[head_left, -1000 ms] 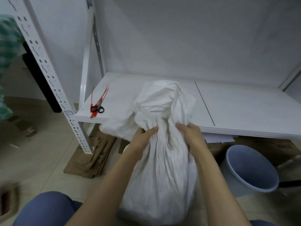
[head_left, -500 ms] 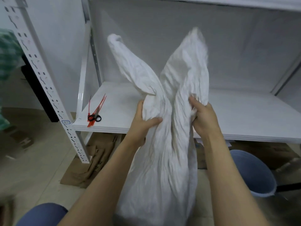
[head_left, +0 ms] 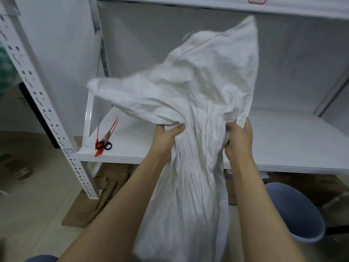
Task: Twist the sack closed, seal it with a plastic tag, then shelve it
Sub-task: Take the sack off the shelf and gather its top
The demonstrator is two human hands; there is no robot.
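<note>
A white woven sack [head_left: 190, 186] stands in front of the shelf, its loose top flaring up and to the left above my hands. My left hand [head_left: 166, 140] grips the gathered neck on the left side. My right hand [head_left: 238, 140] grips the neck on the right side. A bundle of red plastic tags [head_left: 106, 135] lies on the white shelf board [head_left: 292, 140] near its front left corner, next to a small black ring.
White perforated shelf uprights [head_left: 37, 103] stand at the left. Flattened brown cardboard [head_left: 98, 193] lies on the floor under the shelf. A blue bucket [head_left: 296, 210] sits on the floor at the lower right. An upper shelf board [head_left: 207, 4] runs overhead.
The sack's top was pulled up from the shelf edge; its two upright flaps have since flopped, the left one swinging out to the left. Both hands stay on the neck.
</note>
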